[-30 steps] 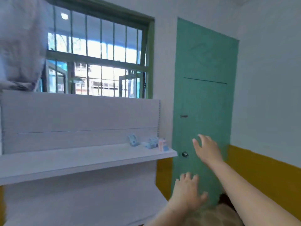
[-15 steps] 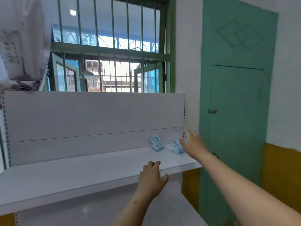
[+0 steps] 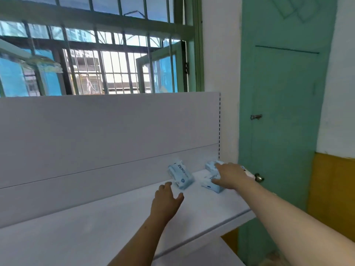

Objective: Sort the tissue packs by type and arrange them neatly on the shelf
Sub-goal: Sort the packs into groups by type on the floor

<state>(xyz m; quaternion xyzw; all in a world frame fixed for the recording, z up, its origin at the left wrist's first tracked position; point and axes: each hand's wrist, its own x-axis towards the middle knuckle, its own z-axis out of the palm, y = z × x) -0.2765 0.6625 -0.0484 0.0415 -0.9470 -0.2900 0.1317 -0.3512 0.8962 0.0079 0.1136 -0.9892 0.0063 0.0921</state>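
**Both hands reach the tissue packs at the shelf's right end**

Much of the cluster under the right hand is hidden: a blue-and-white pack shows below the fingers, another blue pack peeks out behind them, and a sliver of a pack with a red mark shows past the wrist. How many packs lie there cannot be told, and the print on them is blurred.

The right arm stretches in from the lower right, the hand lying palm down on the cluster, fingers spread and fairly straight. The left hand hovers over the white shelf, fingers loosely open, holding nothing, just short of the ZEKO pack.

That pack lies flat near the back panel, its long axis running from the panel toward the shelf's front edge, slightly angled to the right.
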